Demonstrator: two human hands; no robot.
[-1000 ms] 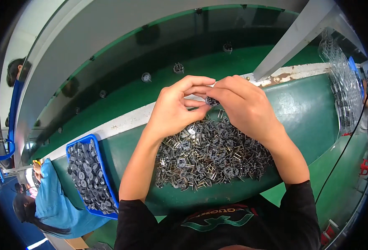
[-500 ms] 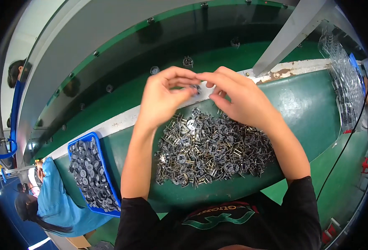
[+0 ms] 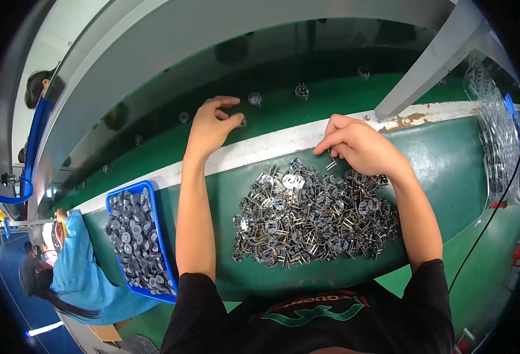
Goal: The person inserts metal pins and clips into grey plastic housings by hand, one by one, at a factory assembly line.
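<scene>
My left hand (image 3: 211, 127) reaches over the green conveyor belt (image 3: 213, 158), its thumb and forefinger apart. A small dark part (image 3: 243, 123) shows right by the thumb tip; whether it rests on the belt is hard to tell. My right hand (image 3: 357, 144) is closed, fingertips pinching a small part with metal pins (image 3: 331, 164) above the far edge of a heap. That heap of dark, round-based parts with brassy pins (image 3: 313, 224) lies on the green work surface (image 3: 437, 159) between my forearms.
A blue tray (image 3: 164, 251) of grey round pieces stands left of the heap. Several round parts (image 3: 302, 91) sit spaced along the belt, behind a white rail (image 3: 266, 143). At right are a grey post (image 3: 425, 59) and stacked clear plastic trays (image 3: 490, 130). A person in blue (image 3: 86, 271) sits at left.
My hands were together over the rail and have parted. The left moved out over the belt; the right came back to the heap and now pinches a pinned part. The view shifted slightly.
</scene>
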